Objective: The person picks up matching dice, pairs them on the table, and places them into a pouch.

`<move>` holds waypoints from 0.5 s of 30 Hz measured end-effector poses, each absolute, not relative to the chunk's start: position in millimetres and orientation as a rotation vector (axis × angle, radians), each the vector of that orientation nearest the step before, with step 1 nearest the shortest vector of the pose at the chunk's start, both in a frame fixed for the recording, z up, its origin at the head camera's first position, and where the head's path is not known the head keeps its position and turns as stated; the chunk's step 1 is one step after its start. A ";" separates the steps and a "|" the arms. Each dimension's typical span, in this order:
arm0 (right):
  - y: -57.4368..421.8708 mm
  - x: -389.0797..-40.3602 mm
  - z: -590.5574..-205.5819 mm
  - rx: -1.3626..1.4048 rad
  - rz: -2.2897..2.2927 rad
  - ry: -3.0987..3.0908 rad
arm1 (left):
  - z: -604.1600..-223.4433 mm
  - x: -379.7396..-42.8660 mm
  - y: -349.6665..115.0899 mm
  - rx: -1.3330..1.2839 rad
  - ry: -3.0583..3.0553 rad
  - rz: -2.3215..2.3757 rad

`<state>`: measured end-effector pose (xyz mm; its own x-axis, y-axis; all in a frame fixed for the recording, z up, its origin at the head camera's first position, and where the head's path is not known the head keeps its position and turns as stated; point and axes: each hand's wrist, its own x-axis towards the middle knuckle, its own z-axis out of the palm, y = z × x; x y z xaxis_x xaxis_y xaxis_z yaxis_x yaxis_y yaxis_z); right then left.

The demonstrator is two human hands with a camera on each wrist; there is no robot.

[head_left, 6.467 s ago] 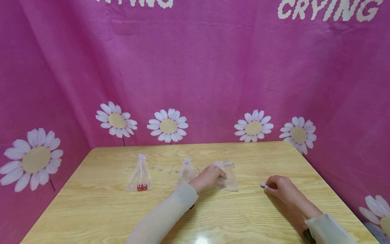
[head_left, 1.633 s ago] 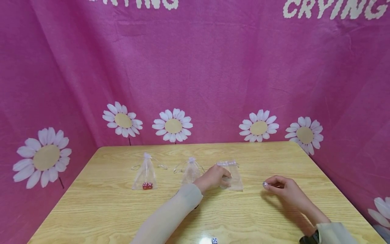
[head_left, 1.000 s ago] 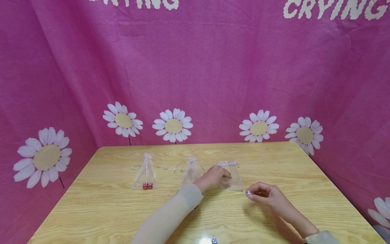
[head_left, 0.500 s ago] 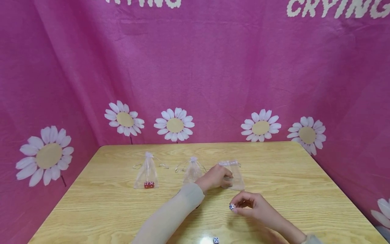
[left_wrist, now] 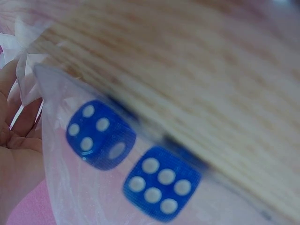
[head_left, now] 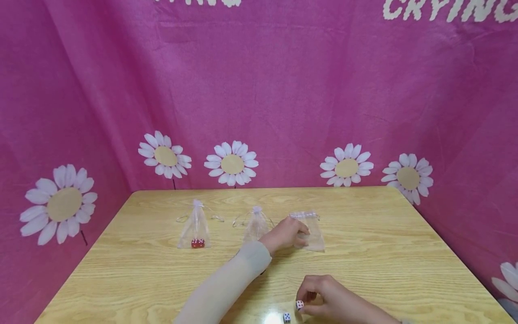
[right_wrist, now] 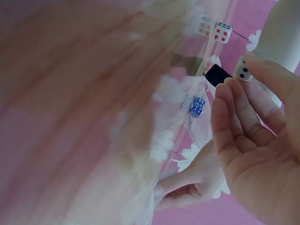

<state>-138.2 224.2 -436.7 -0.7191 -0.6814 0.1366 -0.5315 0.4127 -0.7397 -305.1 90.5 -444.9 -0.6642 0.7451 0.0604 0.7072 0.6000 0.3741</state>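
In the head view my right hand (head_left: 329, 298) pinches a white die (head_left: 299, 305) low at the front of the table. Beside it a second white die (head_left: 287, 317) sits on the wood. My left hand (head_left: 285, 235) reaches across to the right-hand sheer drawstring bag (head_left: 315, 235), and its fingers hold that bag's thin fabric. The left wrist passes over the middle drawstring bag (head_left: 255, 225). Close up in the left wrist view, two blue dice (left_wrist: 162, 183) with white pips lie in a sheer bag. The left fingertips are partly hidden by fabric.
A third sheer drawstring bag (head_left: 190, 231) with red dice (head_left: 198, 243) inside lies at the left. The bags' thin cords spread over the wooden table (head_left: 133, 279). A pink curtain (head_left: 283, 90) with daisies hangs around the table's back and sides.
Two white dice were at the right earlier; one came to the front edge first. My right hand has since carried the other left and nearer, beside it. The left hand stayed on its bag.
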 end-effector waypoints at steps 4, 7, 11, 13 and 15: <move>223.0 -137.2 -436.4 -1.040 -1.103 2.440 | -444.5 -305.2 91.4 1.233 2.722 0.538; 222.0 -136.6 -437.0 -1.084 -1.023 2.463 | -445.0 -305.5 91.7 1.223 2.723 0.538; 220.9 -136.3 -438.9 -1.173 -0.921 2.515 | -445.8 -306.1 91.9 1.231 2.735 0.528; 220.6 -136.5 -439.9 -1.211 -0.880 2.530 | -445.7 -306.4 92.0 1.240 2.739 0.521; 220.5 -136.8 -441.2 -1.242 -0.851 2.537 | -445.5 -306.4 92.0 1.252 2.744 0.512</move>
